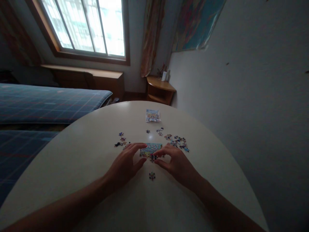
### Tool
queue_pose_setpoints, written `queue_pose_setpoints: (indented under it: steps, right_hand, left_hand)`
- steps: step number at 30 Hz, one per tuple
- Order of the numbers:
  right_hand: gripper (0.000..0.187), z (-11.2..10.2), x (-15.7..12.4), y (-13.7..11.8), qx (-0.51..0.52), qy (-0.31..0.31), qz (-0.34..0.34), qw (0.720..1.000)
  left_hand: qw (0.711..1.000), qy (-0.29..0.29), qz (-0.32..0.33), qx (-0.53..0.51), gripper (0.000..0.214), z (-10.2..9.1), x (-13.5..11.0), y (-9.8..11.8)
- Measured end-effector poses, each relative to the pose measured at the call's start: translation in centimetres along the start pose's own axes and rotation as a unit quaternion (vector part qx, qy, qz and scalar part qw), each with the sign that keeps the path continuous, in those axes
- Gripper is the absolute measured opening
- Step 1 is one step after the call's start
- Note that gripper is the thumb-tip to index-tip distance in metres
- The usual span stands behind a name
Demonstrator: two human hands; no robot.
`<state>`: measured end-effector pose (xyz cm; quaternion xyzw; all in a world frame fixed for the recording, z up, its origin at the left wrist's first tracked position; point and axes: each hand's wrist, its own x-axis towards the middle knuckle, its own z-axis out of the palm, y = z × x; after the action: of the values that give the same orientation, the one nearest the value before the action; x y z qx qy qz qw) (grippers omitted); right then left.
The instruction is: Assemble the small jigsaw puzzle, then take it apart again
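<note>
A partly joined jigsaw puzzle with a light blue and green upper part lies on the table between my hands. My left hand rests at its left side, index finger by the top edge and thumb by the lower edge, spread apart. My right hand is at the lower right, thumb and index finger closed on a small dark and pink puzzle piece at the puzzle's bottom edge. Its other fingers cover the puzzle's right side. Nearer to me lies a single loose puzzle piece.
Loose pieces lie in a pile at the right and a smaller group at the left. A printed picture packet lies farther back on the round white table. Beyond stand a plaid-covered bed and a corner shelf.
</note>
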<state>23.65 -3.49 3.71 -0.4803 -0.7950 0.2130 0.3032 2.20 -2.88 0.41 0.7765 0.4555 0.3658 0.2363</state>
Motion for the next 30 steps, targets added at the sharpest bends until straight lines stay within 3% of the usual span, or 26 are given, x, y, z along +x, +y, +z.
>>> queue_pose_setpoints:
  steps: [10, 30]
  right_hand:
    - [0.021, 0.7, 0.0, 1.3, 0.006, -0.031, -0.001, 0.999]
    - [0.019, 1.0, 0.1, 1.6, -0.007, -0.065, 0.027, 0.998]
  left_hand:
    - [0.995, -0.077, 0.005, 0.056, 0.043, 0.6, -0.2, -1.1]
    - [0.993, -0.089, 0.017, 0.072, 0.040, 0.8, -0.2, -1.5]
